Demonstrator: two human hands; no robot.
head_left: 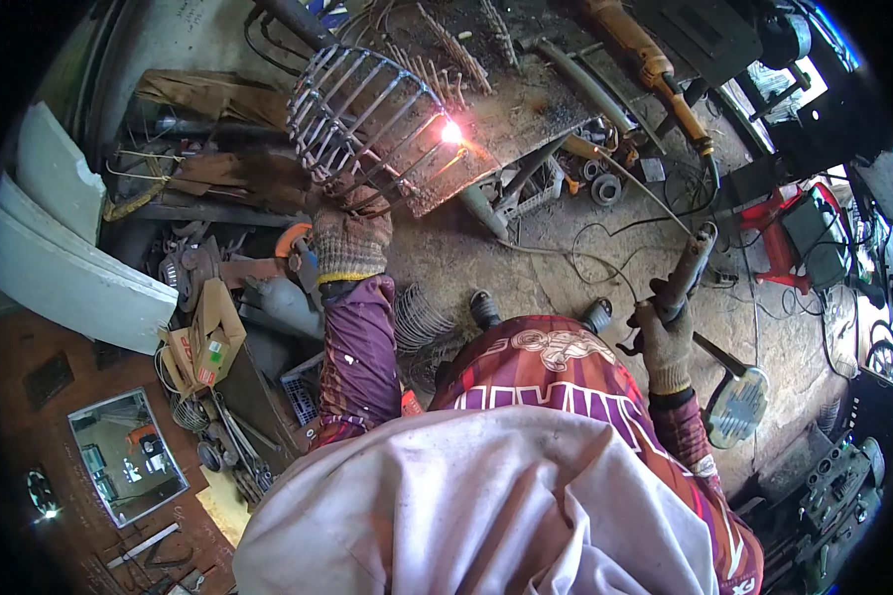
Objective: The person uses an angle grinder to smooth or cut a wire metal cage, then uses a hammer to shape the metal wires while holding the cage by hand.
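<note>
My left hand (350, 236), in a knitted glove with a yellow cuff, is closed around the lower rods of a round metal rod cage (352, 109). The cage rests against the edge of a worn metal worktable (536, 109). On its right side a bright spot (451, 132) glows white and pink at a rod. My right hand (663, 342), also gloved, grips a dark welding electrode holder (687, 270). A thin rod (655, 203) runs up and left from its end. Beside that hand is an oval plate on a bar (739, 405); I cannot tell whether it is held.
An orange angle grinder (645, 55) lies at the far right. Cables (605, 263) trail across the floor. A red plastic stool (779, 238) stands at right, a wire coil (422, 322) lies near my left arm, and a cardboard box (208, 337) sits among tools at left.
</note>
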